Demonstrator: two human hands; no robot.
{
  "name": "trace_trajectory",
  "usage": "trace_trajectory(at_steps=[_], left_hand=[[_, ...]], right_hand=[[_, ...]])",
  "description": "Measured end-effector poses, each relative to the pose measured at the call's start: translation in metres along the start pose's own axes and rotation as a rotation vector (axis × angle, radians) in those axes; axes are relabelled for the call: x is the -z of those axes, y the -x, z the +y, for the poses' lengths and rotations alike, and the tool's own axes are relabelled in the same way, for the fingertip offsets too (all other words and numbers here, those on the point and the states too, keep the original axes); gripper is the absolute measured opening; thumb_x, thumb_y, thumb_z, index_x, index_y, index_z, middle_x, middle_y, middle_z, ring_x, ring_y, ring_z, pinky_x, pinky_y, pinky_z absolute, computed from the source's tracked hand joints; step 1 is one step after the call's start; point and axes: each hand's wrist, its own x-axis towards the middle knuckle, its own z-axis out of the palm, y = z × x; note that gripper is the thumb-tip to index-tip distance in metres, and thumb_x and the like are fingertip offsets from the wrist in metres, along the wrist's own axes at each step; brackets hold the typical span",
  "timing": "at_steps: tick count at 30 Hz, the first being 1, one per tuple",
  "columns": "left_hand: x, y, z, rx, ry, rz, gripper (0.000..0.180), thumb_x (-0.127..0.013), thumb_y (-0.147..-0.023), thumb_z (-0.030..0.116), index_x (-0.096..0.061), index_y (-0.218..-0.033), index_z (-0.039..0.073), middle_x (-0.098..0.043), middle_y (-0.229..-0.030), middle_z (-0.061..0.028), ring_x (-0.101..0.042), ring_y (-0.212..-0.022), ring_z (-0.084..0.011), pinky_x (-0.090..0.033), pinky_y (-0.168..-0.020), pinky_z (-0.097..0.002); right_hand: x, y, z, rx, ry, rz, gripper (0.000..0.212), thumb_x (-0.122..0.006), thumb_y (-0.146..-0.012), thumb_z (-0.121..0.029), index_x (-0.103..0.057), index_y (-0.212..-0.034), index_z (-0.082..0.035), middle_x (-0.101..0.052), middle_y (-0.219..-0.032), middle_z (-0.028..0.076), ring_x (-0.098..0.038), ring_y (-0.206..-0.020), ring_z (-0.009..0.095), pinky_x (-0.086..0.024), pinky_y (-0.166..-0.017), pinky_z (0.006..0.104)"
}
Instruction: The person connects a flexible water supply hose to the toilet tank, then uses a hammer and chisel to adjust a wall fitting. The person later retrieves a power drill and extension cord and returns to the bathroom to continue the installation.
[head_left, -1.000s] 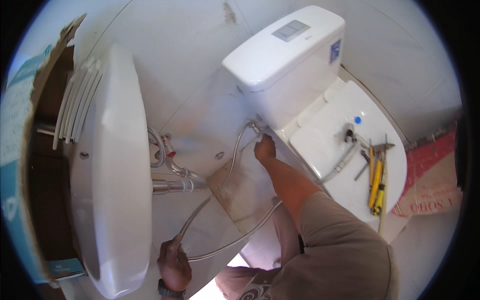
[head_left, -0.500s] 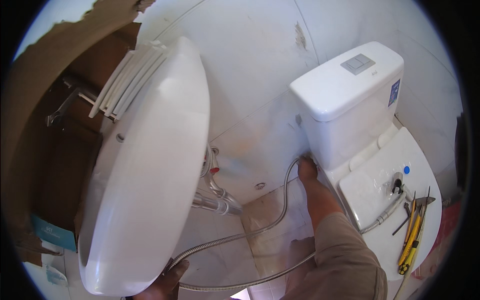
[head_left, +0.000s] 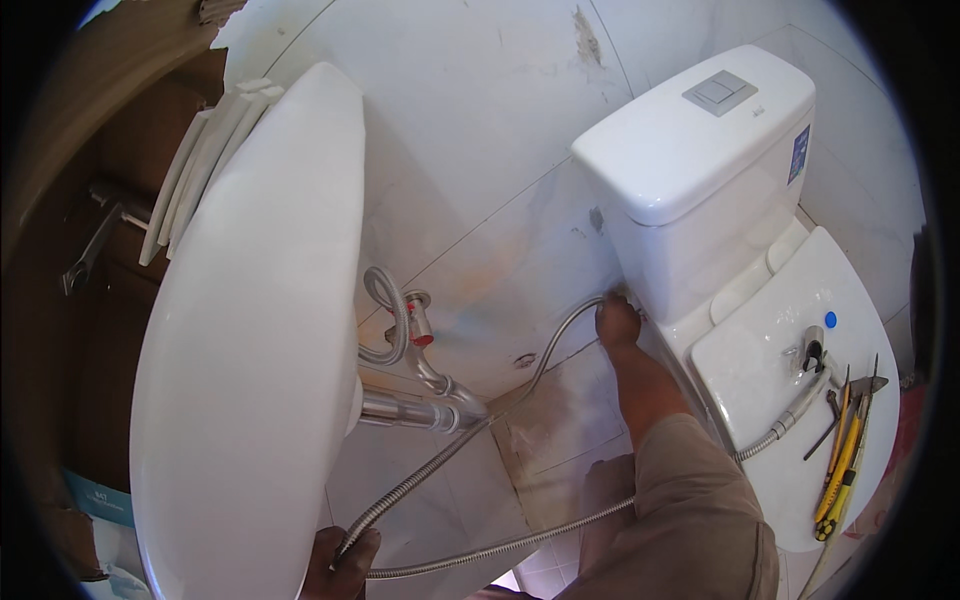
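Note:
A flexible metal hose runs between my two hands in a loose bend. At the lower edge, beside the white washbasin, my left hand is closed round the hose. My right hand reaches down beside the white toilet tank, close to the wall. Its fingers are closed on the hose's far end; the fitting there is hidden. From my left hand a further length of hose passes under my right forearm to the toilet lid, ending in a grey connector near a chrome fitting.
Pliers, a yellow utility knife and a blue cap lie on the lid. Behind the basin are a drain pipe, a wall valve and a coiled hose. A wrench sits in a cardboard box at left.
The view has shifted, showing more of the valve and coiled hose behind the basin. Both hands keep their hold on the hose, and its stretch between them looks straighter.

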Motion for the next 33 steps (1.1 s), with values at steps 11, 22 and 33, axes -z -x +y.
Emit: trace_trajectory(at_steps=[11, 22, 33], left_hand=[[0.004, 0.0, 0.006, -0.017, -0.016, 0.044, 0.054, -0.068, -0.081, -0.008, -0.069, -0.132, 0.011, -0.065, -0.113, -0.0209, -0.068, -0.098, -0.0373, -0.06, -0.077, -0.0439], [0.004, 0.002, 0.008, -0.005, 0.015, 0.062, 0.057, -0.068, -0.082, -0.007, -0.067, -0.135, 0.012, -0.064, -0.113, -0.0204, -0.068, -0.101, -0.0368, -0.06, -0.08, -0.0437], [0.008, 0.001, 0.008, -0.006, 0.036, 0.037, 0.054, -0.067, -0.082, -0.006, -0.068, -0.133, 0.012, -0.064, -0.113, -0.0204, -0.068, -0.1, -0.0363, -0.06, -0.08, -0.0436]], right_hand=[[-0.006, -0.007, 0.021, 0.176, -0.086, -0.019, 0.031, -0.064, -0.093, -0.012, -0.06, -0.122, -0.003, -0.066, -0.115, 0.022, -0.068, -0.102, 0.042, -0.057, -0.088, 0.0513], [-0.009, 0.003, -0.014, -0.154, -0.115, 0.077, 0.019, -0.063, -0.094, -0.016, -0.064, -0.108, -0.004, -0.072, -0.103, 0.021, -0.074, -0.089, 0.039, -0.061, -0.078, 0.049], [0.045, -0.021, -0.005, 0.089, 0.093, -0.304, 0.025, -0.066, -0.09, -0.022, -0.073, -0.105, -0.004, -0.073, -0.111, 0.022, -0.071, -0.103, 0.04, -0.058, -0.088, 0.0507]])
